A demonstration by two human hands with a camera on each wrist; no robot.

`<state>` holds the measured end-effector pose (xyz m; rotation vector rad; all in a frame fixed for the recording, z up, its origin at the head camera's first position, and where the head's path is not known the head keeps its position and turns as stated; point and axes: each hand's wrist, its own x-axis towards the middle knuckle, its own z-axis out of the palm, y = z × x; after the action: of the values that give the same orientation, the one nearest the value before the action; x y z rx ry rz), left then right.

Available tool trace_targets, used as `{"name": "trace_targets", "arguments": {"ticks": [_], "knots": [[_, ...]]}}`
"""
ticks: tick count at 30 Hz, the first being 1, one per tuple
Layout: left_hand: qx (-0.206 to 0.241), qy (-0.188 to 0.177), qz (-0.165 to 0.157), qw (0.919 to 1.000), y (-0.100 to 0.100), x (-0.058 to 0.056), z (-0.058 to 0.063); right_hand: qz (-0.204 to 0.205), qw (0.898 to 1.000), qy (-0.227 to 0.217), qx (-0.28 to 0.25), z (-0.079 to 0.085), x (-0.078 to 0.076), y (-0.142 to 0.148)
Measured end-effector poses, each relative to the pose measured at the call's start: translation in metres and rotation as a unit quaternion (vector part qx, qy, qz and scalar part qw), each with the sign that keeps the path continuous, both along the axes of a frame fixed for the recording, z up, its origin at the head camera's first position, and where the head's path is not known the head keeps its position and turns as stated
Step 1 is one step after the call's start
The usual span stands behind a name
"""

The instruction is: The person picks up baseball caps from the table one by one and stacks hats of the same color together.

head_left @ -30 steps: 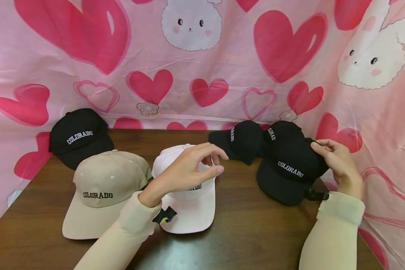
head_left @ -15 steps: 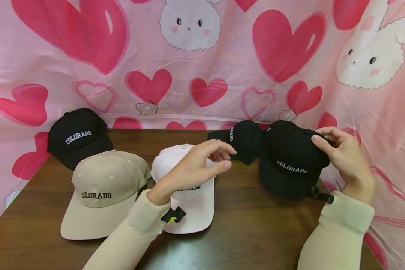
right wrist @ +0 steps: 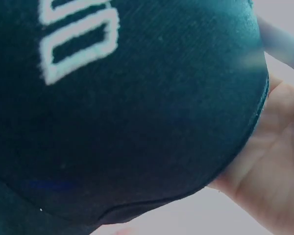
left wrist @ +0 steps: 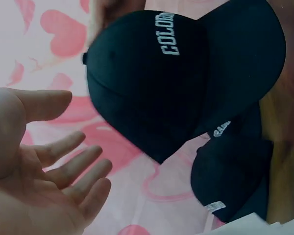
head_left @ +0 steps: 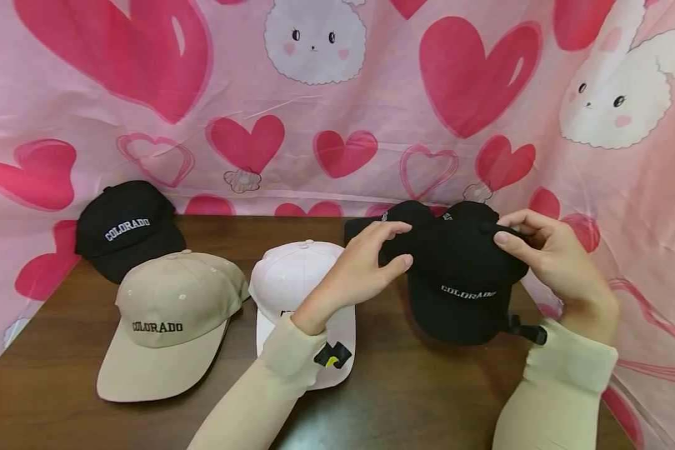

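Observation:
My right hand pinches the upper back of a black baseball cap lettered COLORADO, brim forward and down. The cap fills most of the right wrist view, with part of the right hand at its edge. My left hand hovers just left of it, thumb and fingers spread, holding nothing. The left wrist view shows a gap between the left hand and the held cap. A second black cap and a third black cap stand partly hidden behind the hands and the held cap.
On the brown wooden table, a white cap sits partly under my left forearm. Left of it lies a beige cap, with another black cap behind. A pink heart-print cloth walls in the back and sides.
My right hand first lifts the black cap slightly to the right, then brings it left and forward of the caps behind. My left hand moves right, towards it, staying spread.

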<state>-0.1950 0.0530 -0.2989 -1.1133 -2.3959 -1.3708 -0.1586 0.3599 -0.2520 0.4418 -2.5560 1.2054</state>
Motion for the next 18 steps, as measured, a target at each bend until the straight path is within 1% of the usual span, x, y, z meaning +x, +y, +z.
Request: {"name": "trace_targets", "arguments": {"ticks": [2, 6, 12, 15, 18], "knots": [[-0.01, -0.004, 0.001, 0.9999, 0.004, -0.003, -0.002, 0.014, 1.0, -0.004, -0.003, 0.001, 0.0, -0.003], [-0.017, -0.008, -0.013, 0.9997, 0.007, -0.009, -0.009, 0.047, 0.999, -0.006, 0.005, 0.003, -0.001, -0.009], [0.012, -0.008, -0.028, 0.9995, 0.006, -0.017, -0.016, 0.07, 0.997, -0.01, 0.033, 0.004, -0.004, -0.015], [0.022, -0.026, -0.045, 0.9984, 0.005, -0.019, -0.018, 0.08, 0.996, -0.013, 0.031, 0.003, -0.004, -0.016], [0.034, -0.063, -0.079, 0.9943, 0.005, -0.02, -0.02, 0.087, 0.996, -0.019, 0.027, 0.001, -0.005, -0.017]]}}
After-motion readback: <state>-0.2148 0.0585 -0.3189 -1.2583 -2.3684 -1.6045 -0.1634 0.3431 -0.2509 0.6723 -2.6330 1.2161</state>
